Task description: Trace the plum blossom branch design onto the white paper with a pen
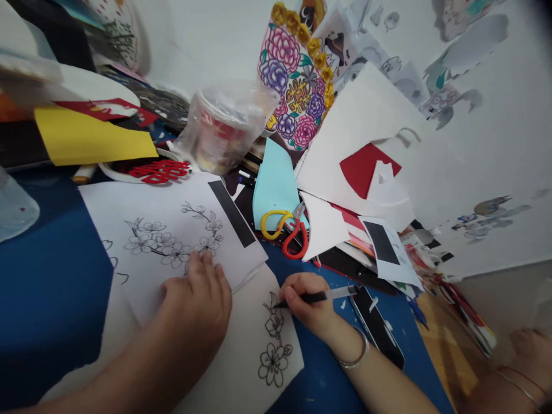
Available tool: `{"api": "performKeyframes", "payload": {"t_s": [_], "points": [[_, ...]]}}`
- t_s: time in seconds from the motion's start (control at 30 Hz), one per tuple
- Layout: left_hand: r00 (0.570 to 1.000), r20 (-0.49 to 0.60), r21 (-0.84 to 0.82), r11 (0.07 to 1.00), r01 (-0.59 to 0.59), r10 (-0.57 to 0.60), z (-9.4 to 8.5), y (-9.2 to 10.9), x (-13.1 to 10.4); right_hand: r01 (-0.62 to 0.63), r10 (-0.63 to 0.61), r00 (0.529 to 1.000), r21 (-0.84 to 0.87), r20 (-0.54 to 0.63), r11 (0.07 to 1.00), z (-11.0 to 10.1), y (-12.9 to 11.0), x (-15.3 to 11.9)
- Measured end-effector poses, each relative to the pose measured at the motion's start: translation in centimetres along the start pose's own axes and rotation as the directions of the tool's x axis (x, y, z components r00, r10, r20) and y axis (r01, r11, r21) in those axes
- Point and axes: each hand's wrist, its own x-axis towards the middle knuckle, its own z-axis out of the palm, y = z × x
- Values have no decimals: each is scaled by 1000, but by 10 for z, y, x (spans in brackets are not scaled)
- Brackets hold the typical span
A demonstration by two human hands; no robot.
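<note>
A printed sheet of blossom branches (164, 201) lies over a larger white paper (241, 345). My left hand (200, 296) rests flat on the printed sheet's lower part, fingers spread a little, holding nothing. At the right side of the white paper, my right hand (308, 302) pinches a black pen (328, 295). The pen tip touches the leaves at the top of a drawn blossom branch (273, 328). A silver bangle is on my right wrist.
Scissors (295, 230) with yellow and red handles lie beyond the papers, against light blue paper (273, 178). A phone (377, 325) is right of my right hand. Behind stands a plastic-wrapped tub (219, 126). Another person's forearm (509, 374) shows at the lower right.
</note>
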Motion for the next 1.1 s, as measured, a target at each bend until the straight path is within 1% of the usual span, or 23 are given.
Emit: {"api": "performKeyframes", "payload": {"t_s": [0.1, 0.27, 0.37, 0.53, 0.8, 0.93, 1.1], "points": [[1000, 3, 2, 1000, 1, -1, -1, 0, 1, 16, -16, 1000, -4, 7, 1000, 0, 1, -1], [1000, -13, 6, 1000, 23, -23, -2, 0, 2, -37, 37, 999, -18, -15, 999, 0, 2, -2], [1000, 1, 14, 1000, 17, -18, -3, -1, 2, -20, 20, 1000, -26, 2, 999, 0, 2, -1], [1000, 14, 30, 999, 18, -19, -3, 0, 2, -18, 16, 999, -52, -36, 998, 1, 1, 1], [1000, 13, 32, 999, 16, -17, -3, 0, 2, -74, 72, 997, -81, -31, 994, 0, 1, -2], [1000, -7, 28, 999, 22, -22, -1, 1, 2, -53, 47, 997, -98, -64, 994, 0, 1, -1], [1000, -10, 31, 999, 29, -28, -2, 1, 2, -42, 33, 997, -131, -65, 990, 1, -1, 3]]}}
